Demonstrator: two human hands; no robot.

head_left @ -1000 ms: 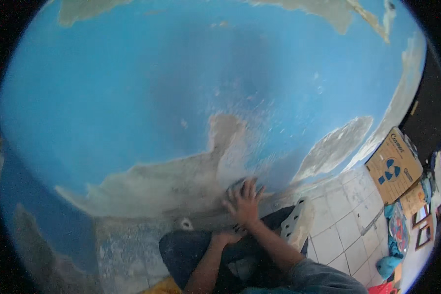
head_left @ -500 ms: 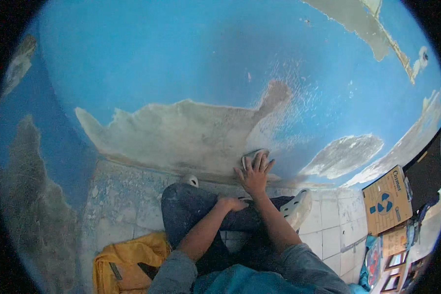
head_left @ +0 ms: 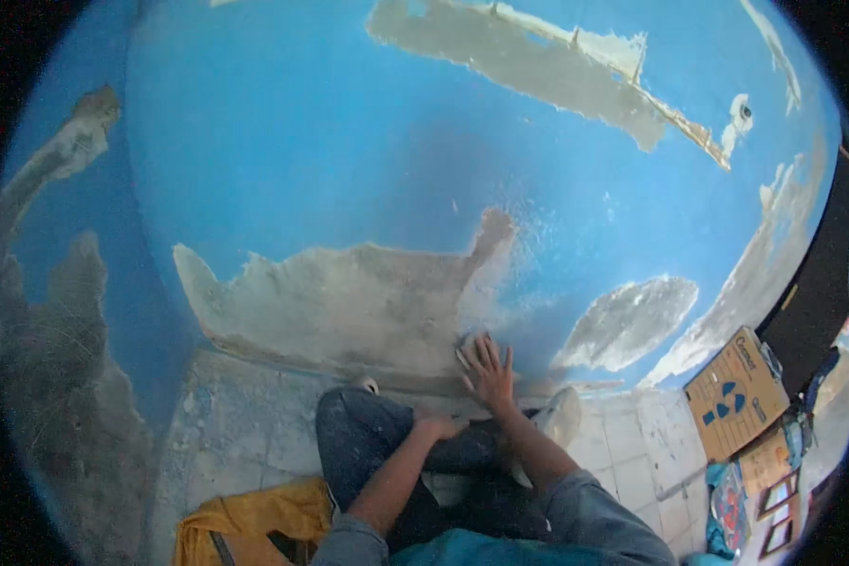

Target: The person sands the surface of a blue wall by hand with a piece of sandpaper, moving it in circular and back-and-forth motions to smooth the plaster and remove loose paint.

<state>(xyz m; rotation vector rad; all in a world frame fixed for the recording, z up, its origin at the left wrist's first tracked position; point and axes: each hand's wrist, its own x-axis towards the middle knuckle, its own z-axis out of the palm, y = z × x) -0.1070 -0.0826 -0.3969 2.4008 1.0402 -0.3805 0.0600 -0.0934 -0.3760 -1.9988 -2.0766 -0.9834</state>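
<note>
My right hand (head_left: 491,375) lies against the low part of the blue wall (head_left: 311,151), fingers spread. Under its fingertips it presses a small flat grey piece like sandpaper (head_left: 463,356), mostly hidden by the hand. The spot is at the right edge of a bare grey patch (head_left: 349,302) where paint has come off, with whitish scuffed paint just above. My left hand (head_left: 441,424) rests on my bent leg (head_left: 354,439), fingers laid out along it and partly hard to see. I see nothing in it.
Dusty white floor tiles (head_left: 241,424) meet the wall, with flakes at the left. A yellow cloth bag (head_left: 264,514) lies at my left. A cardboard box (head_left: 738,396) stands at the right, near picture frames (head_left: 778,514). Another peeled patch (head_left: 632,321) marks the wall.
The view has tilted up, showing more of the upper wall. My right hand stays on the wall with the grey piece, a little lower beside the bare patch. My left hand remains on my leg.
</note>
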